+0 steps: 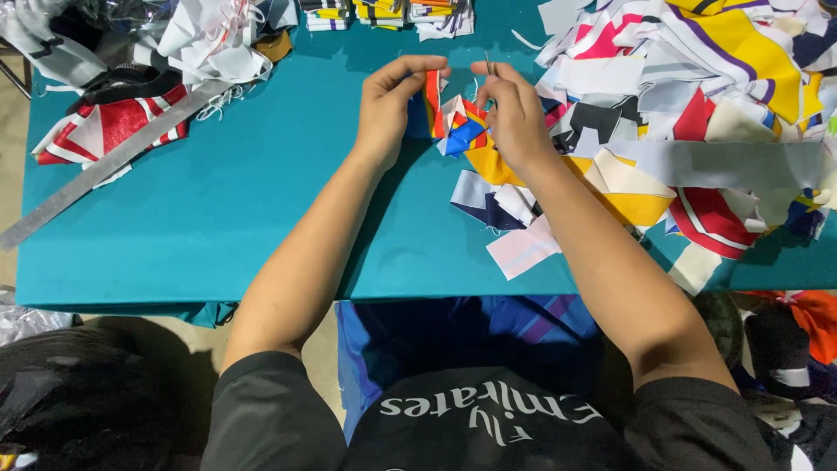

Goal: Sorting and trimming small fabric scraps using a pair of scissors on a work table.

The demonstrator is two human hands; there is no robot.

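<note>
My left hand [391,103] pinches the upper edge of a small multicoloured fabric piece [453,122] of red, orange, white and blue, held just above a teal table [227,218]. My right hand [513,112] grips the same piece from the right and also holds a thin metal tool [489,63], likely small snips, pointing up between its fingers. Both hands meet near the table's far middle. Beneath the right wrist lie loose yellow, white and navy fabric scraps [514,205].
A big heap of coloured fabric offcuts [706,113] covers the right side. A long metal ruler [113,157] lies diagonally at left over a red-and-white cloth [105,122]. Folded stacks [379,13] sit at the far edge, and white scraps [218,39] are piled at the far left.
</note>
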